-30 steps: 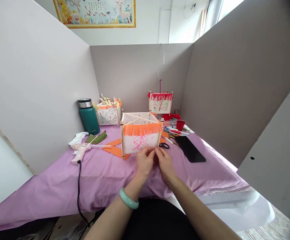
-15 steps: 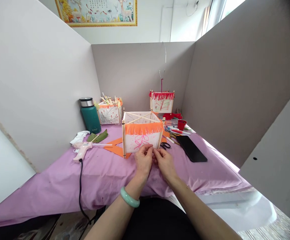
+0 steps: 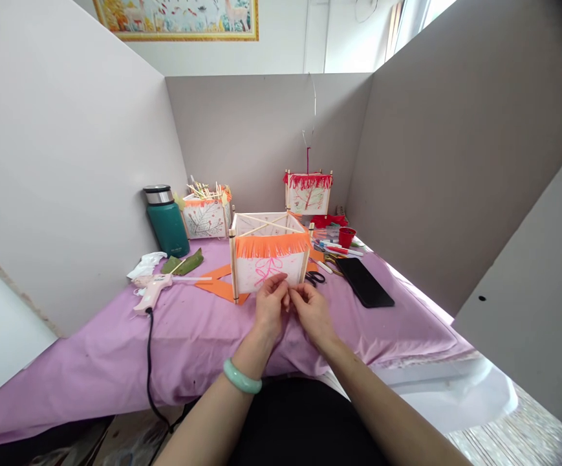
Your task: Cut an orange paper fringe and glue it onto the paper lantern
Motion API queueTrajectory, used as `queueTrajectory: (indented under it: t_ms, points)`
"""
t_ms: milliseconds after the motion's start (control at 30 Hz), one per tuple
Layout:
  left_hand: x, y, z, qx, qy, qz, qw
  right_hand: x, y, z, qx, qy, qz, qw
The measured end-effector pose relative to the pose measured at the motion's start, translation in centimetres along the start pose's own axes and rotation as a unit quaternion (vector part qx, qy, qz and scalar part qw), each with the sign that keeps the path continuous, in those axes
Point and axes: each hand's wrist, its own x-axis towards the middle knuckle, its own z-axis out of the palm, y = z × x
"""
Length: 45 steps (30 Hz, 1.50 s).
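My left hand (image 3: 270,307) and my right hand (image 3: 313,314) meet in front of a paper lantern (image 3: 246,275). Fingers of both hands are pinched together, and whatever lies between them is too small or hidden to make out. The lantern stands upright on the cloth, a stick-framed box with white sides, a pink drawing and an orange paper fringe (image 3: 271,245) along its top edge. Crossed sticks span its open top. My fingers cover the lower right part of its front panel.
Left on the purple cloth (image 3: 203,343) are a pink glue gun (image 3: 152,292), green leaves (image 3: 183,263), orange paper (image 3: 217,289) and a teal bottle (image 3: 168,223). Right are black scissors (image 3: 315,278), a phone (image 3: 365,283) and a red cup (image 3: 346,237). A red-fringed lantern (image 3: 308,197) hangs behind.
The view has shifted slightly, so everything sits a little further left. My fingertips have drawn slightly apart from each other; the lantern stays in place.
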Motion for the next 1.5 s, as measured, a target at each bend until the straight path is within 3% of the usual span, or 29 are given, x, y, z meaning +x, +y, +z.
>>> queueTrajectory:
  t_ms: [167,333,500,900,1200,1500]
  points:
    - [0.1,0.8,-0.4,-0.112,-0.062,-0.092,0.988,0.0,0.0,0.1,0.034,0.016,-0.002,0.999]
    - [0.2,0.8,-0.5,-0.121,-0.07,-0.113,0.984,-0.2,-0.2,0.1,-0.002,0.016,-0.031,0.999]
    - [0.2,0.7,-0.4,-0.111,-0.058,-0.092,0.988,-0.3,0.0,0.0,-0.02,0.031,-0.036,0.999]
    - [-0.4,0.3,0.3,-0.055,-0.02,-0.016,0.998,-0.3,-0.2,0.1,0.052,0.03,0.011,0.998]
    - [-0.4,-0.1,0.3,-0.01,-0.022,0.012,1.0,-0.2,-0.5,-0.1,-0.021,0.023,-0.01,0.999]
    - [-0.6,-0.2,0.6,0.053,0.019,0.054,0.997,0.2,-0.6,-0.4,-0.072,0.03,-0.002,0.997]
